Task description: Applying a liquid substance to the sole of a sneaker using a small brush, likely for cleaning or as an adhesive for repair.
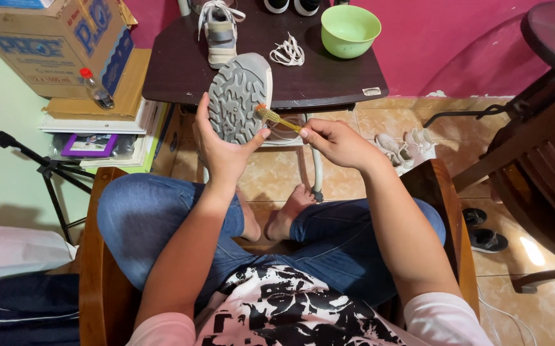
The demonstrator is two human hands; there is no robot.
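Cardboard box (53, 45): upper left corner beside the dark table, brown, rectangular, blue printed lettering on its sides.
White label (372, 91): small rectangular sticker on the dark table's (328, 80) front right edge.
Screens, signs: none visible.

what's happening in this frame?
A seated person holds a shoe sole-up in the left hand. The right hand holds a small yellow brush with its bristles against the grey tread. On the dark table in front sit the other shoe, a loose white shoelace and a green bowl. More shoes lie on the tiled floor to the right.
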